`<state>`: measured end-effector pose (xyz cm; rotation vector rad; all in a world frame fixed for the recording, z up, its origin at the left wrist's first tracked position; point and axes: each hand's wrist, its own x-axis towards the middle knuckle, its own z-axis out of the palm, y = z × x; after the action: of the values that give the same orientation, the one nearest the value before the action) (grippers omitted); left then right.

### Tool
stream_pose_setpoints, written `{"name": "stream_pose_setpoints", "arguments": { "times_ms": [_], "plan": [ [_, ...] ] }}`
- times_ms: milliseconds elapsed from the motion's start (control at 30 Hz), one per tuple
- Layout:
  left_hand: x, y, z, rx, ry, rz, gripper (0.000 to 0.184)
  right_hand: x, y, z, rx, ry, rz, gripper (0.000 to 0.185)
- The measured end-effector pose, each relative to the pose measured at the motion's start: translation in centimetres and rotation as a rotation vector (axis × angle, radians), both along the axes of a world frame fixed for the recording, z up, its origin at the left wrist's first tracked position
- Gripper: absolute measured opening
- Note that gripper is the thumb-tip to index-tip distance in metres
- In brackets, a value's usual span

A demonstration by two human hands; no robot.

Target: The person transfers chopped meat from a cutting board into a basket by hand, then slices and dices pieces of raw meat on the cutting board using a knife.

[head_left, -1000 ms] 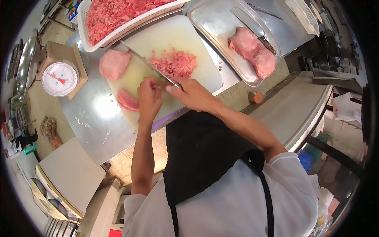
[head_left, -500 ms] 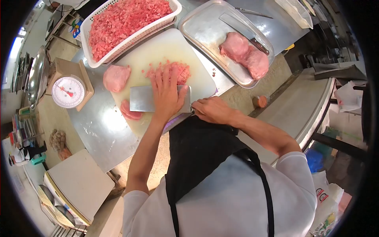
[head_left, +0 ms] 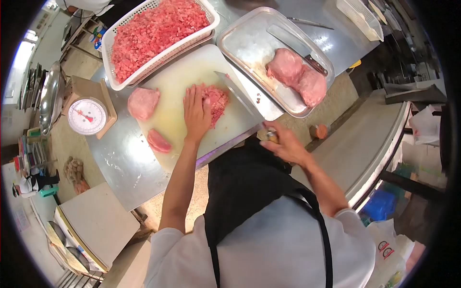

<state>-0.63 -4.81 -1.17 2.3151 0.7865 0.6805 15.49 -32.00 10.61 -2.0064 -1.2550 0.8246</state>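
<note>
My left hand [head_left: 196,113] lies with its fingers stretched out against the left side of a pile of diced meat [head_left: 218,103] on the white cutting board [head_left: 177,77]. In my right hand [head_left: 283,141] is the handle of a cleaver [head_left: 240,96]. Its blade stands on edge at the right side of the pile, slanting up and left over the board. A pale round piece of meat [head_left: 143,103] rests at the board's left edge, and a smaller slice [head_left: 158,140] sits below it.
Behind the board stands a white basket [head_left: 108,60] full of diced meat. A metal tray [head_left: 230,36] at the right holds two joined meat pieces [head_left: 297,77] and a knife [head_left: 316,65]. A dial scale [head_left: 87,116] is at the left. A person's sleeve [head_left: 86,6] shows at the top left.
The cleaver has gone from lying flat left of the pile to standing on edge at its right. My right hand has moved right and my left hand has come down beside the diced meat.
</note>
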Motion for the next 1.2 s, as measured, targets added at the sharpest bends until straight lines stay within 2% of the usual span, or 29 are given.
{"name": "stream_pose_setpoints", "arguments": {
  "times_ms": [33, 100, 167, 200, 233, 267, 300, 433, 567, 600, 700, 800, 1033, 1133, 1200],
  "plan": [
    [-0.4, -0.3, 0.5, -0.027, -0.034, -0.006, 0.071, -0.8, 1.2, -1.1, 0.001, 0.038, -0.013, 0.061],
    [-1.5, -3.4, 2.3, 0.092, 0.057, -0.022, 0.080, -1.6, 2.8, -1.4, -0.066, 0.221, -0.035, 0.059],
    [-1.4, -4.2, 3.1, 0.180, 0.182, -0.038, 0.089, -1.8, 3.4, 0.3, -0.216, 0.512, -0.060, 0.056],
    [-1.2, -4.1, 2.8, 0.209, 0.257, -0.042, 0.092, -1.4, 3.4, 1.4, -0.250, 0.630, -0.190, 0.048],
    [-1.0, -3.9, 2.2, 0.236, 0.330, -0.043, 0.096, -0.7, 2.9, 0.7, -0.168, 0.737, -0.234, 0.044],
    [-0.5, -3.3, 1.6, 0.313, 0.295, 0.022, 0.096, 0.7, 1.9, -0.8, -0.087, 0.839, -0.271, 0.040],
    [-0.1, -2.8, 1.8, 0.286, 0.291, 0.002, 0.095, 2.1, 0.9, -2.5, -0.006, 0.942, -0.304, 0.037],
    [0.2, -2.5, 2.5, 0.192, 0.212, 0.021, 0.090, 6.5, 0.7, -7.1, -0.049, 1.135, -0.368, 0.042],
    [2.4, -4.7, 3.0, 0.153, 0.150, 0.224, 0.085, 3.1, 4.4, -9.2, -0.189, 1.090, -0.274, 0.036],
    [3.3, -5.2, 3.4, 0.213, 0.177, 0.326, 0.080, 0.5, 5.7, -8.4, -0.204, 1.047, -0.248, 0.035],
    [4.0, -3.8, 1.9, 0.207, -0.116, 0.487, 0.070, -2.8, 8.0, -6.8, -0.129, 1.046, -0.079, 0.033],
    [3.7, -3.4, 1.6, 0.125, -0.255, 0.496, 0.067, -2.7, 8.4, -5.4, -0.110, 1.015, 0.016, 0.029],
    [3.3, -4.6, 4.4, -0.002, -0.236, 0.515, 0.066, -2.1, 7.8, -1.8, -0.161, 1.020, 0.062, 0.027],
    [3.5, -3.6, 7.2, 0.045, -0.233, 0.490, 0.064, -2.2, 8.3, -0.4, -0.104, 1.074, 0.069, 0.027],
    [4.1, -1.6, 9.7, 0.166, -0.248, 0.467, 0.062, -2.1, 9.7, 1.5, -0.030, 1.055, 0.076, 0.028]
  ]
}}
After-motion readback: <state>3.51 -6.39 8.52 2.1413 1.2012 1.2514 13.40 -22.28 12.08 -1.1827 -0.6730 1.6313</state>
